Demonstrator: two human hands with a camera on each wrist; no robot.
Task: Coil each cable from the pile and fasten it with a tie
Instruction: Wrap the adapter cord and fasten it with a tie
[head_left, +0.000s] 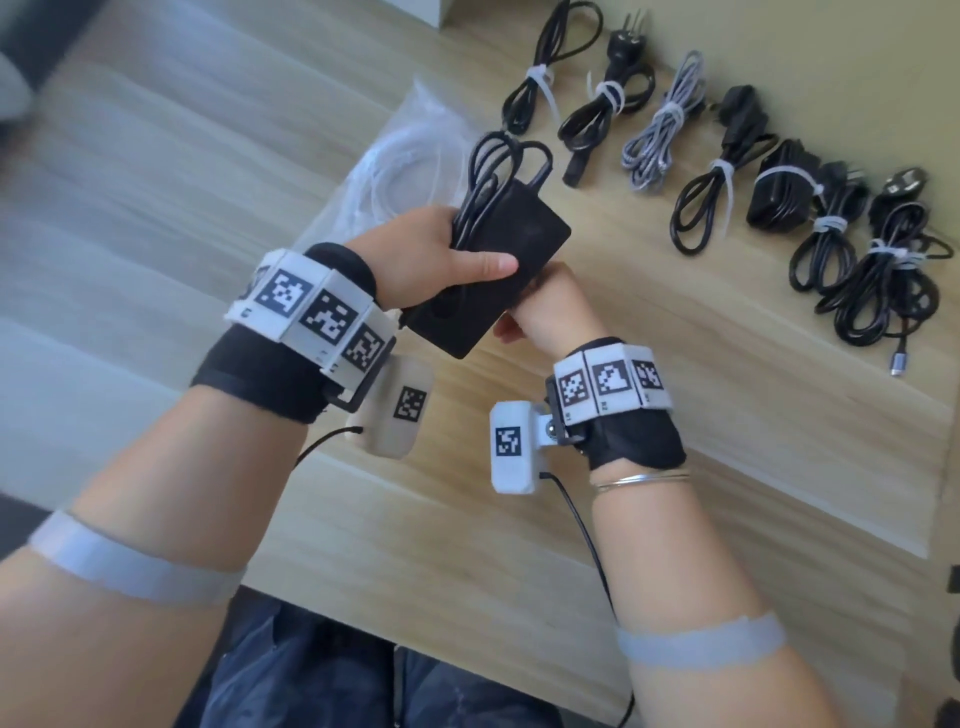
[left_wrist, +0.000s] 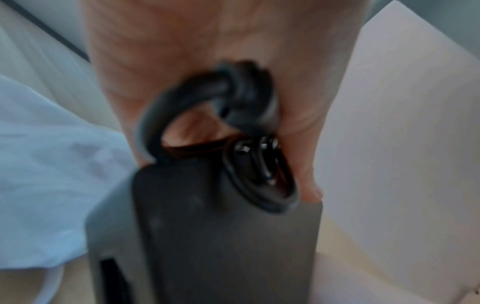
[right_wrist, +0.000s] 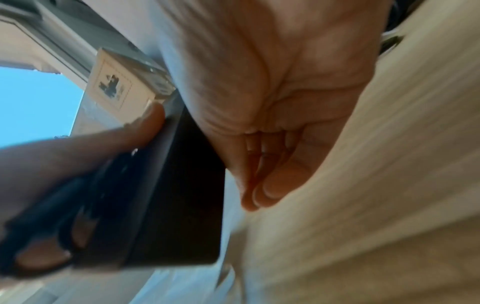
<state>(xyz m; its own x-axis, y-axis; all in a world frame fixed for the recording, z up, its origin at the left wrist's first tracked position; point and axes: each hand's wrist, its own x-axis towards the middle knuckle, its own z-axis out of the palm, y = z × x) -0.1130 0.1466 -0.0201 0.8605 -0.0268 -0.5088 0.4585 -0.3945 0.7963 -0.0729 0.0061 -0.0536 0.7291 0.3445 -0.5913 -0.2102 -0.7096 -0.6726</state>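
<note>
The left hand (head_left: 415, 249) grips a flat black rectangular power adapter (head_left: 493, 280) with its looped black cable (head_left: 498, 171), held above the light wooden worktop (head_left: 675, 415) near its left edge. The right hand (head_left: 545, 306), fingers curled, pinches the adapter's lower edge. Tied cable bundles (head_left: 717, 202) line the far right edge

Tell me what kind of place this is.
Probably a home or office desk used as a cable-sorting station: a light wooden table, a row of tied cable bundles along its far side, and a clear plastic bag beside the black power adapter being held.
</note>
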